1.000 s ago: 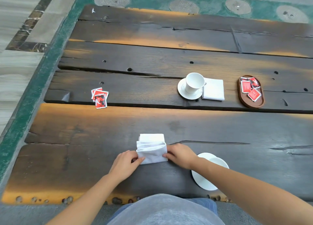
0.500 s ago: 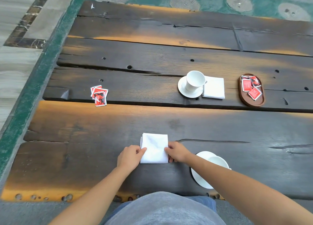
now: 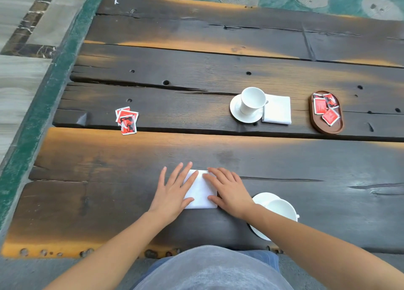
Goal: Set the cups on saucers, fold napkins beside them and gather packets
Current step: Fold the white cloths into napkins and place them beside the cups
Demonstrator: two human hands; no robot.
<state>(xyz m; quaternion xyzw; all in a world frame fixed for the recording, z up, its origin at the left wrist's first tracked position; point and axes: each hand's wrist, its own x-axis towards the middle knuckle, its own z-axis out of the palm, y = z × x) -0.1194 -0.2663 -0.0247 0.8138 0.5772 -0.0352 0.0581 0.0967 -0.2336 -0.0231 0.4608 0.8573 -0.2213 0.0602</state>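
Observation:
A folded white napkin (image 3: 200, 191) lies flat near the table's front edge. My left hand (image 3: 173, 193) rests flat on its left side and my right hand (image 3: 228, 191) on its right side, fingers spread, both pressing down. Just right of it, a white cup (image 3: 282, 208) on a saucer (image 3: 261, 199) is partly hidden by my right forearm. Farther back, another cup (image 3: 251, 99) stands on a saucer (image 3: 237, 112) with a folded napkin (image 3: 277, 110) touching its right side. Red packets (image 3: 127, 120) lie loose at the left.
A small oval wooden tray (image 3: 314, 120) at the right holds several red packets (image 3: 325, 109). The table (image 3: 196, 66) is dark, rough planks with gaps and holes. Its left edge borders a green strip and tiled floor.
The napkin went from a raised half-fold to a flat square. Both hands let go of its edges, opened and now lie flat on top of it.

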